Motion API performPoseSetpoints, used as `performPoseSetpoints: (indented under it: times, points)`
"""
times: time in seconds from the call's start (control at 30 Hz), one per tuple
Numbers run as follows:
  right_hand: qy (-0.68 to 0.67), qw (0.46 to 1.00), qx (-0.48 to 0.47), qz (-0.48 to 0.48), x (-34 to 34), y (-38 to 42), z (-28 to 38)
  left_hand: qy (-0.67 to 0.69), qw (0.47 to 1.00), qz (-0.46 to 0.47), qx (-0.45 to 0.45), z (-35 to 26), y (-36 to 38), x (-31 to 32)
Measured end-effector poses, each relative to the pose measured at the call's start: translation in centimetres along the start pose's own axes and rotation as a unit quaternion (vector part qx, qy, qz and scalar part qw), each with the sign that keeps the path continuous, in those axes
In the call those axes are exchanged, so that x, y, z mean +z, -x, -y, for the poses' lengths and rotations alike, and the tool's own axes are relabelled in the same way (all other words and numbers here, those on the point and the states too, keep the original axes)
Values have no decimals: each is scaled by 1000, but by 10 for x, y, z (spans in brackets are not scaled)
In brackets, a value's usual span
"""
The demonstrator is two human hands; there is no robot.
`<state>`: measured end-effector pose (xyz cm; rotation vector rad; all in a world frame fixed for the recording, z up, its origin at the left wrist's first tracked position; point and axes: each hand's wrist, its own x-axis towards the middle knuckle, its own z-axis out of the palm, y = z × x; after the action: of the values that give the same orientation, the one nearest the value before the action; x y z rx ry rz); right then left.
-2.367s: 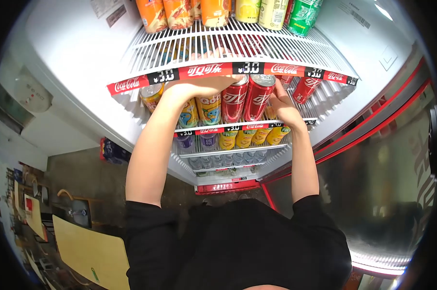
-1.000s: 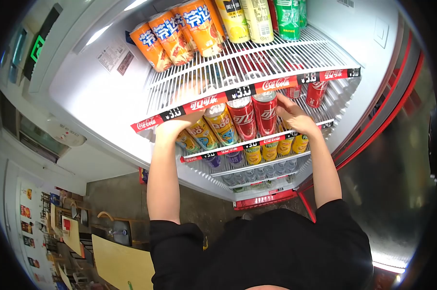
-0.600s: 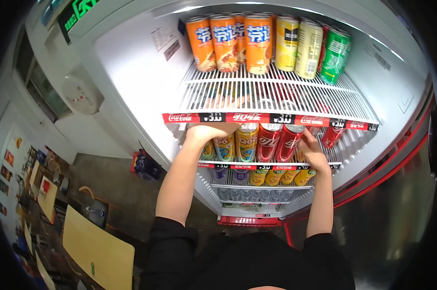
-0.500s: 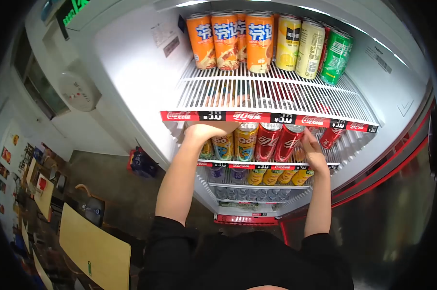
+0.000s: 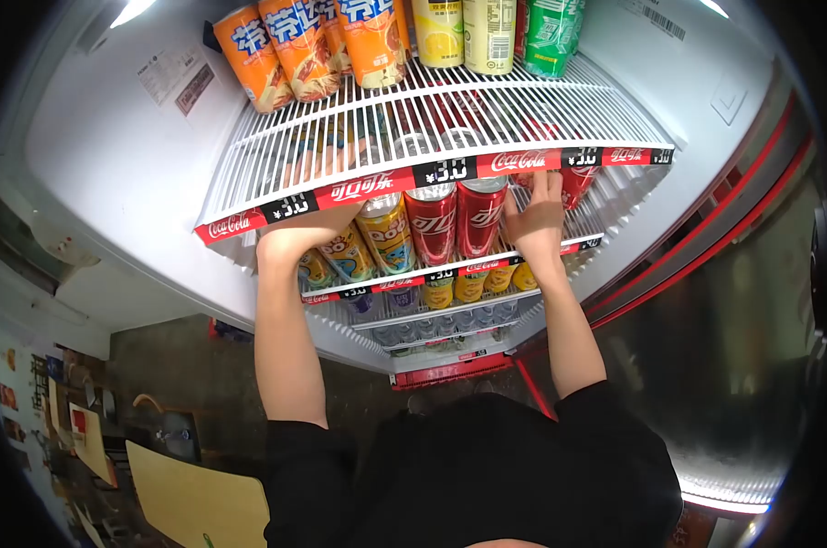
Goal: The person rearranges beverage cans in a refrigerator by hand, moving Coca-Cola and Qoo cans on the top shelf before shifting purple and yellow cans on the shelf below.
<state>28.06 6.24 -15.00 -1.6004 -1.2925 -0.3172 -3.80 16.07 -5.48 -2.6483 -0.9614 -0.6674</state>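
Note:
My left hand [image 5: 327, 166] reaches in under the upper wire shelf, above the yellow Qoo cans [image 5: 388, 239]. Its fingers show only through the wires and look stretched out over the can tops; whether they touch a can is hidden. To the right, my right hand [image 5: 537, 215] is raised beside the front red Coca-Cola can [image 5: 480, 219], thumb apart and fingers stretched up to the shelf's price strip [image 5: 450, 169]. I see nothing held in it. Another red can [image 5: 578, 185] stands just right of that hand.
Orange Fanta cans [image 5: 372, 46], yellow cans [image 5: 439, 35] and a green can [image 5: 552, 38] stand on the upper wire shelf [image 5: 450, 105]. Lower shelves carry yellow-topped drinks [image 5: 469, 286] and clear bottles [image 5: 445, 325]. A wooden table [image 5: 199, 493] is behind at left.
My view has moved closer and tilted down into the fridge, so shelves appear higher and to the left. My right hand's fingers now extend upward to the price strip; my left hand stays under the shelf.

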Motion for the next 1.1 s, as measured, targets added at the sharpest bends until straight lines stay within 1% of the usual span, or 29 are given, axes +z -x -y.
performPoseSetpoints:
  times: [0.03,0.1,0.13,0.17,0.23,0.27,0.37,0.4,0.5,0.53,0.63,0.73,0.83,0.87,0.97,1.0,1.1]
  points:
    - [11,1000,18,1,-1,1,5,-22,1000,0,-1,1,1,-1]
    - [20,999,26,-6,-5,1,13,-66,998,-2,1,0,-1,-1]
    - [25,999,31,-12,-6,1,15,-98,993,-50,44,3,-1,2]
    - [27,999,36,-10,-6,1,17,-4,1000,0,5,-8,-7,-13]
    - [34,998,44,-4,-7,1,19,20,999,-35,16,-5,-8,-8]
    - [33,998,50,18,-7,2,18,-34,997,-60,36,-5,-7,-5]
    - [48,997,52,34,-4,2,12,19,998,-53,21,-4,-5,-5]
    - [46,996,55,49,-3,1,9,31,995,-81,48,-4,-6,-4]
    - [56,996,35,62,-3,0,6,46,996,52,-49,-14,-7,-20]
    - [56,995,39,77,-6,-2,8,39,996,65,-50,-11,-6,-17]
    - [71,994,18,83,-4,-3,7,39,994,73,-72,-15,-7,-21]
    - [73,990,28,115,-5,-5,8,12,998,53,-45,-17,-8,-23]
    - [78,989,29,126,-1,-5,2,82,996,23,-38,-16,-8,-23]
    - [87,988,26,123,2,-5,-3,34,999,2,-10,-14,-7,-20]
    - [96,989,-5,110,5,-4,-9,9,999,24,-40,-14,-6,-17]
    - [80,991,-20,101,2,-6,-6,9,1000,-8,-14,-7,-1,-7]
    - [47,990,3,134,-4,-10,-9,-15,996,63,-59,0,0,-1]
